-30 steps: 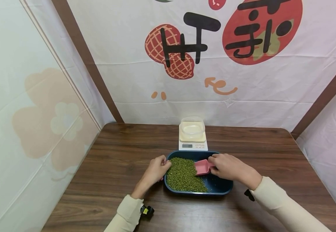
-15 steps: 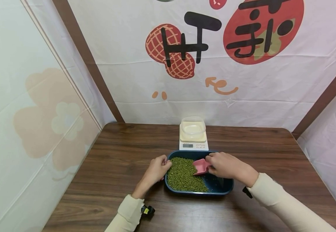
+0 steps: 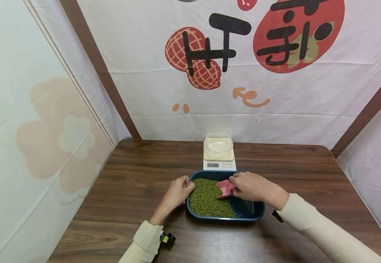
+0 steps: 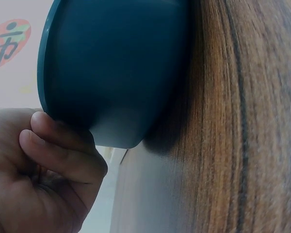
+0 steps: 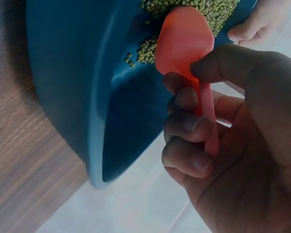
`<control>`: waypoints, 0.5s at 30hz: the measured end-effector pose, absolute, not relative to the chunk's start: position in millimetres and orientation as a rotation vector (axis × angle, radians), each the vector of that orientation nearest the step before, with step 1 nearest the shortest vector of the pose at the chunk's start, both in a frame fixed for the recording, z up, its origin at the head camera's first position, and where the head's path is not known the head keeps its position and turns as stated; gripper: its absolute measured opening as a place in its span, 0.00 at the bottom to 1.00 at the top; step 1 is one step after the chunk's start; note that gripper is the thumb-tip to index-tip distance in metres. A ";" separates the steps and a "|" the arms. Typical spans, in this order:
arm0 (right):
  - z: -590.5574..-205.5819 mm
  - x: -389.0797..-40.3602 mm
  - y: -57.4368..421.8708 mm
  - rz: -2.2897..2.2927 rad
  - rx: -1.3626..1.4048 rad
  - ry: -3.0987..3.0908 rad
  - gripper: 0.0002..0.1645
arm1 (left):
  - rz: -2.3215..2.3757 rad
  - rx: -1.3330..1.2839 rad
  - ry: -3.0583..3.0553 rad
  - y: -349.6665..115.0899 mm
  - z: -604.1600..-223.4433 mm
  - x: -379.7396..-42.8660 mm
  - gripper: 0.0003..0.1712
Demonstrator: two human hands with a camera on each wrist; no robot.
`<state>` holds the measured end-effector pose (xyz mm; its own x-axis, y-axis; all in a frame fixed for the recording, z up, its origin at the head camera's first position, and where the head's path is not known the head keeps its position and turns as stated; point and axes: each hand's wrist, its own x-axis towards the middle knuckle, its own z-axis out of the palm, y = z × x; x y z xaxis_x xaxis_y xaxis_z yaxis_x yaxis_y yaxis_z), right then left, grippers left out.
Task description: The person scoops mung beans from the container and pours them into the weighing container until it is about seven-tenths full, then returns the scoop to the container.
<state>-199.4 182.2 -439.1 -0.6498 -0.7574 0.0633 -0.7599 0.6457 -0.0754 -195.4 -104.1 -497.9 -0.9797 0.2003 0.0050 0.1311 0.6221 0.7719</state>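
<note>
My right hand (image 3: 253,186) grips the handle of a pink scoop (image 3: 225,188), fingers wrapped round it in the right wrist view. The scoop's front edge meets the heap of green mung beans (image 3: 208,201) in a dark blue basin (image 3: 225,219). Beans cover the basin's left and middle; its right part shows bare floor with a few loose ones. At the basin's left end, my left hand (image 3: 177,191) pinches the rim between thumb and curled fingers. In the left wrist view the basin's outer wall (image 4: 116,63) rises beside those fingers (image 4: 63,155).
Directly behind the basin stands a white kitchen scale (image 3: 219,166), with a clear plastic container (image 3: 219,144) on its plate. Everything rests on a brown wooden table (image 3: 138,182). A printed white cloth (image 3: 151,91) hangs behind the table's far edge.
My right hand has moved the scoop a little to the left, into the edge of the beans, and the scoop has tilted somewhat. The left hand stays at the rim.
</note>
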 end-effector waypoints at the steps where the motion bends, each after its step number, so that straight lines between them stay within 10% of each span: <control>1: -438.9 -199.6 181.4 0.142 1.304 -2.829 0.05 | 1.300 0.282 2.755 -104.0 -497.8 -195.4 0.16; 15: -438.6 -202.7 173.1 0.122 1.334 -2.864 0.04 | 1.304 0.280 2.755 -103.9 -498.2 -195.5 0.16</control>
